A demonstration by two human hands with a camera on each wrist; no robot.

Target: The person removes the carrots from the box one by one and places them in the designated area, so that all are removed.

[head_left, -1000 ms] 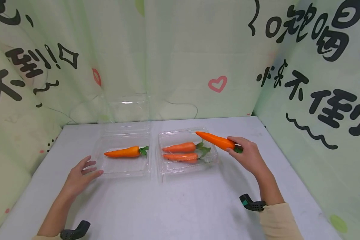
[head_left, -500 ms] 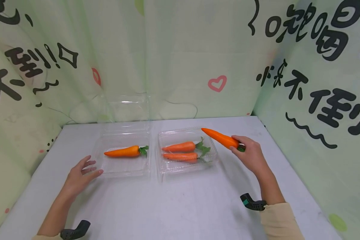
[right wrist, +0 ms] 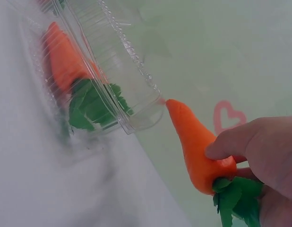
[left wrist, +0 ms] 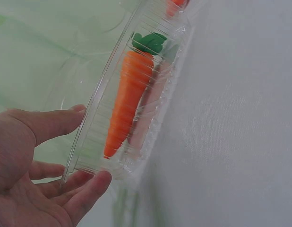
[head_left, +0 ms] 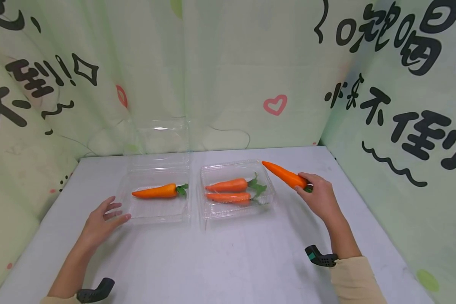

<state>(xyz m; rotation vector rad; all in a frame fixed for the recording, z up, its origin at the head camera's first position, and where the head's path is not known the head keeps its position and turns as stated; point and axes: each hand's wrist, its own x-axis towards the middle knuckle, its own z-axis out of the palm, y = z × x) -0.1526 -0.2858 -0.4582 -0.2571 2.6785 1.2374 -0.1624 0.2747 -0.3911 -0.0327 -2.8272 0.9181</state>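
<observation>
My right hand pinches an orange carrot near its green leafy end, tip pointing up and left, just right of the right clear plastic box. Two carrots lie in that box, an upper carrot and a lower carrot, leaves to the right. A single carrot lies in the left clear plastic box, whose lid stands raised at the back. With fingers spread, my left hand is at the front left corner of the left box; the left wrist view shows the fingertips right at its wall.
Both boxes stand side by side on a white table. A pale green curtain with black lettering surrounds the table at the back and sides. Each wrist wears a black device, such as the right wrist device.
My right hand has moved to the right with the carrot, whose tip has gone from over the right box to its right edge. The left hand has stayed in place.
</observation>
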